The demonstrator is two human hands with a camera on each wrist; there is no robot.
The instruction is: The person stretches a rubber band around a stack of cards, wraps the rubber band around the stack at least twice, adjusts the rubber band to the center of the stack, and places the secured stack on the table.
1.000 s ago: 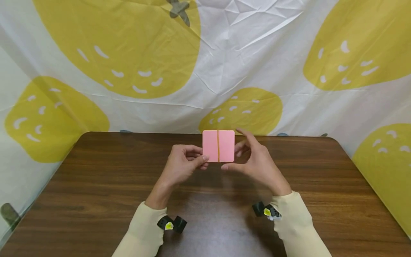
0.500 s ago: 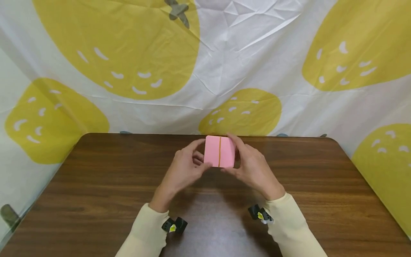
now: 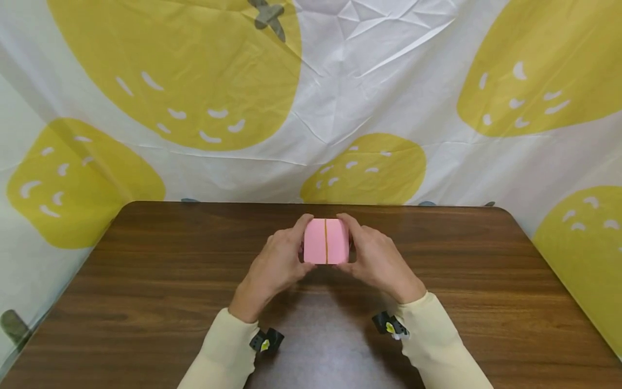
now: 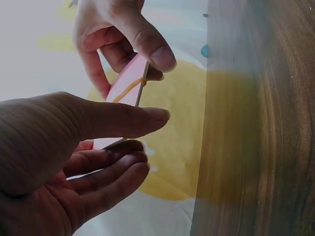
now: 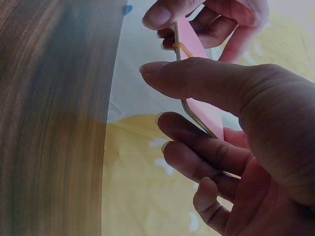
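A thin pink square card stack (image 3: 315,241) with rounded corners is held up over the table in the head view. An orange-brown rubber band (image 3: 326,241) runs down its middle. My left hand (image 3: 277,262) grips the stack's left side, thumb at the lower corner and forefinger at the upper one. On the opposite side my right hand (image 3: 381,260) holds it the same way. In the left wrist view the stack (image 4: 129,78) appears nearly edge-on, with a pale edge. From the right wrist, its pink face (image 5: 209,117) shows between thumb and fingers.
The dark wood-grain table (image 3: 146,302) lies beneath both hands. Behind it hangs a white cloth (image 3: 233,178) printed with large yellow fruit, meeting the table's far edge. A small black camera sits on each wrist, the left camera (image 3: 267,340) and the right camera (image 3: 390,325).
The right hand, fingers spread beside the stack one second ago, now grips it. The left forefinger has moved up to the top corner. The stack has come lower and nearer, and its face has tilted.
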